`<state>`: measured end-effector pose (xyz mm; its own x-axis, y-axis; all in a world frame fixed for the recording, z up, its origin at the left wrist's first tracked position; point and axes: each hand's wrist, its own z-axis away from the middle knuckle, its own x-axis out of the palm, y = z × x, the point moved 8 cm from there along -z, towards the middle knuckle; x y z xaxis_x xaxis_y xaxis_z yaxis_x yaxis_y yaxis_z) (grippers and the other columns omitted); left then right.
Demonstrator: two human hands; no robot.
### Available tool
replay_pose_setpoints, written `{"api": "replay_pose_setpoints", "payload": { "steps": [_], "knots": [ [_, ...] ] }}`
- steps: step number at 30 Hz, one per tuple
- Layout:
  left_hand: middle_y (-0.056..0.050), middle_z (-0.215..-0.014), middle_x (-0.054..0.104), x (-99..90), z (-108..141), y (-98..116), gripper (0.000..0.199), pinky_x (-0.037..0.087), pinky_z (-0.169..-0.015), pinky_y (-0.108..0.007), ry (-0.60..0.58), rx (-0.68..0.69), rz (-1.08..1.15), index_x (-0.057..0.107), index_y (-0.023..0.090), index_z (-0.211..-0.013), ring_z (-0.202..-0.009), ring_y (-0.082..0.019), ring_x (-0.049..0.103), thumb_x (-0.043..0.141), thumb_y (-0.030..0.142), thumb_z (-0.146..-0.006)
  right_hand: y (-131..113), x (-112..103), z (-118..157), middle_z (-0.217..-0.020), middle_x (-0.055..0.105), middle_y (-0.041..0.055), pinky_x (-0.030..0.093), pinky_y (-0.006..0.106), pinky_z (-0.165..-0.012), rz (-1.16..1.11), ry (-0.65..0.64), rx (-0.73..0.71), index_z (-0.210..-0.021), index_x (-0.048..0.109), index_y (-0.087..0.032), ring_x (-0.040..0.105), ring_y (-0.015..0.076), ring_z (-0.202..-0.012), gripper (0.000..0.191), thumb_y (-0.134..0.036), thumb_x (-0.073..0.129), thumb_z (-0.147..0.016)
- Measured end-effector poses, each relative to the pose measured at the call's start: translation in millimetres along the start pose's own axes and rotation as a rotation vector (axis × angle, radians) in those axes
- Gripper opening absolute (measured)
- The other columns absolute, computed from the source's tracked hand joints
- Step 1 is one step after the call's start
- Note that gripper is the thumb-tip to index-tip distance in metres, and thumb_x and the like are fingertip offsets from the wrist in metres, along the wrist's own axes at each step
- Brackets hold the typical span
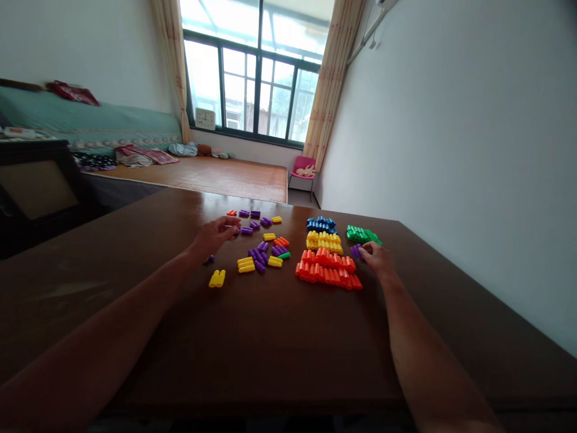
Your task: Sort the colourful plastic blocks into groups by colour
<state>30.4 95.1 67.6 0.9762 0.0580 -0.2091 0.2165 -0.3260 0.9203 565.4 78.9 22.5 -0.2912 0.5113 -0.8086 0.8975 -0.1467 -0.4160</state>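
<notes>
Toward the left of the scattered pieces, my left hand (220,231) has its thumb and fingers closing at a small purple plastic block, partly hidden by the fingertips. Just beyond them lies another purple block (246,231). My right hand (377,257) pinches a purple block (356,251) low over the table, at the right end of the sorted rows. Near that hand are orange blocks (327,267) in two rows, yellow blocks (324,242), blue blocks (321,225) and green blocks (363,234). Each block looks like short tubes joined side by side.
Mixed loose blocks, among them a yellow pair (217,278) and an orange piece (281,242), lie mid-table. The brown table (270,343) is glossy. Behind it are a bed (225,174), a pink chair (303,163) and a window; a white wall stands at right.
</notes>
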Motion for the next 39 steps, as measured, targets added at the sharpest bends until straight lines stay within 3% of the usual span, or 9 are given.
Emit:
{"api": "replay_pose_setpoints", "payload": {
  "steps": [5,9,13,17,20,24,27,30,39],
  "knots": [
    [-0.009,-0.100,0.071,10.4,1.3,-2.2,0.047,0.055,-0.073,-0.034,-0.055,0.025,-0.046,0.068,0.016,-0.098,-0.090,-0.023,0.067,0.072,0.049,-0.065,-11.9,-5.0,10.1,-0.083,0.071,0.0089,0.043,0.032,-0.060,0.194,0.026,0.006,-0.088,0.069,-0.023,0.065,0.0223,-0.070,0.033,-0.049,0.051,-0.083],
    [-0.008,-0.097,0.072,9.1,0.0,-3.4,0.046,0.055,-0.072,-0.034,-0.057,0.038,-0.077,0.068,0.016,-0.098,-0.088,-0.023,0.067,0.072,0.048,-0.065,-14.6,-13.8,7.6,-0.093,0.070,0.0110,0.047,0.034,-0.069,0.202,0.087,-0.089,-0.095,0.070,-0.020,0.063,0.0233,-0.081,0.033,-0.044,0.048,-0.086],
    [-0.008,-0.096,0.072,-6.9,-3.5,-1.3,0.044,0.055,-0.075,-0.034,0.012,0.081,-0.110,0.069,0.016,-0.096,-0.087,-0.023,0.067,0.071,0.047,-0.065,-30.2,9.0,11.5,-0.110,0.069,0.0077,0.045,0.041,-0.089,0.171,-0.014,-0.346,-0.107,0.069,-0.026,0.056,0.0254,-0.106,0.031,-0.038,0.049,-0.087],
    [-0.008,-0.093,0.073,-14.5,-5.5,-1.6,0.037,0.053,-0.080,-0.035,0.023,0.140,-0.234,0.069,0.016,-0.094,-0.085,-0.021,0.066,0.066,0.045,-0.070,-18.3,35.2,12.4,-0.120,0.066,0.0037,0.041,0.046,-0.095,0.182,-0.118,-0.357,-0.113,0.067,-0.029,0.052,0.0260,-0.115,0.032,-0.037,0.048,-0.088],
    [-0.007,-0.096,0.072,1.7,-1.8,-4.9,0.033,0.051,-0.085,-0.036,-0.059,0.179,-0.359,0.070,0.018,-0.096,-0.089,-0.022,0.066,0.059,0.042,-0.076,-15.0,34.3,8.1,-0.125,0.063,0.0051,0.038,0.046,-0.099,0.170,-0.043,-0.380,-0.117,0.065,-0.026,0.050,0.0261,-0.118,0.037,-0.040,0.047,-0.088],
    [-0.009,-0.115,0.067,53.8,21.3,-2.5,0.038,0.044,-0.097,-0.035,-0.384,0.298,-0.506,0.068,0.020,-0.109,-0.108,-0.024,0.060,0.056,0.044,-0.082,-26.2,24.1,5.0,-0.125,0.062,0.0093,0.037,0.043,-0.102,0.131,0.067,-0.427,-0.118,0.063,-0.019,0.051,0.0252,-0.117,0.042,-0.042,0.044,-0.089],
    [-0.012,-0.135,0.054,80.4,42.3,-2.6,0.058,0.037,-0.104,-0.042,-0.548,0.336,-0.667,0.060,0.022,-0.125,-0.124,-0.031,0.049,0.064,0.052,-0.075,-32.2,21.4,5.5,-0.123,0.063,0.0083,0.039,0.044,-0.098,0.127,0.090,-0.408,-0.117,0.063,-0.020,0.052,0.0265,-0.115,0.040,-0.041,0.042,-0.089],
    [-0.012,-0.141,0.047,84.5,48.3,-8.9,0.067,0.037,-0.103,-0.045,-0.554,0.286,-0.807,0.055,0.025,-0.130,-0.126,-0.034,0.045,0.067,0.056,-0.071,-35.2,20.4,7.5,-0.122,0.063,0.0084,0.042,0.043,-0.094,0.109,0.107,-0.417,-0.116,0.063,-0.020,0.053,0.0268,-0.112,0.038,-0.039,0.043,-0.089],
    [-0.007,-0.112,0.063,66.4,27.9,-25.8,0.047,0.045,-0.090,-0.030,-0.471,0.248,-0.875,0.066,0.021,-0.113,-0.102,-0.024,0.060,0.069,0.041,-0.071,-41.9,13.8,8.7,-0.118,0.065,0.0097,0.046,0.041,-0.091,0.035,0.149,-0.482,-0.111,0.064,-0.019,0.059,0.0253,-0.106,0.034,-0.033,0.044,-0.088]
  ]
}}
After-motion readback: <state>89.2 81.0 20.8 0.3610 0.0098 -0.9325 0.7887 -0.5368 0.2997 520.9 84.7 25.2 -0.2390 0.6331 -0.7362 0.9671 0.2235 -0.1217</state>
